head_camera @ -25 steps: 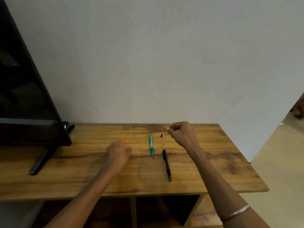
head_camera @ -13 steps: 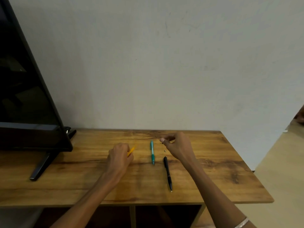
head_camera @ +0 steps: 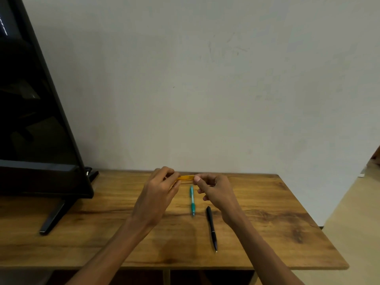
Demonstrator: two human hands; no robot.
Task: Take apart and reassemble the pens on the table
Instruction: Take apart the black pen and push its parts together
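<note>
Both hands are raised over the back of the wooden table point(head_camera: 267, 212). My left hand point(head_camera: 157, 194) grips one end of an orange pen barrel point(head_camera: 186, 177), which lies level between the hands. My right hand point(head_camera: 216, 191) pinches with thumb and forefinger at the barrel's right end; what it pinches there is too small to tell. A teal pen point(head_camera: 192, 200) lies on the table below the hands, tip toward me. A black pen point(head_camera: 211, 228) lies just right of it, also tip toward me.
A black monitor point(head_camera: 30, 120) stands on the left of the table, its stand foot point(head_camera: 51, 219) reaching toward the front. A plain wall rises right behind the table. The table's right edge drops to a beige floor point(head_camera: 359, 223).
My left hand lifted the orange barrel off the table and swung it level. My right hand came left from the small loose parts to meet the barrel's end. The view tilted up.
</note>
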